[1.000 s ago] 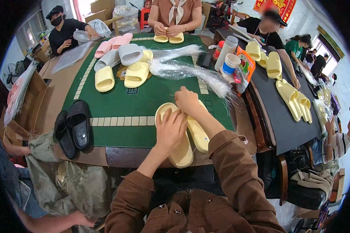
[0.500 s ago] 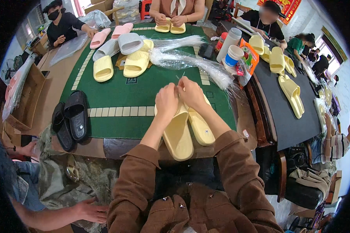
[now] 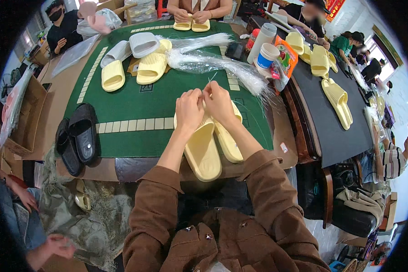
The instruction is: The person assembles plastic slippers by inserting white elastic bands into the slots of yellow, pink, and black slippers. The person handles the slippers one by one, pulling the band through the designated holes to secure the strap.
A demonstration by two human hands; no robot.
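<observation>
A pair of pale yellow slide slippers, the left one (image 3: 203, 156) and the right one (image 3: 230, 141), lies side by side at the near table edge. Above their straps my left hand (image 3: 189, 111) and my right hand (image 3: 219, 103) are close together, fingertips pinched. A thin clear plastic strand (image 3: 212, 78) sticks up from between the fingertips; I take both hands to be gripping it. Parts of the slipper straps are hidden behind my hands. Beyond lies a bundle of similar clear strands (image 3: 204, 62).
Black slippers (image 3: 85, 133) sit at left on the green mat (image 3: 136, 106). Grey slippers (image 3: 143, 44) and more yellow slippers (image 3: 113, 76) stand farther back. A paper cup (image 3: 266, 56) stands right of the strands. Co-workers sit around; a person's hand (image 3: 56, 245) is at lower left.
My view has shifted a little, and my pinched hands remain over the slippers. At far left, a person has lifted the pink slippers off the mat. The hand at lower left has drawn back leftward.
</observation>
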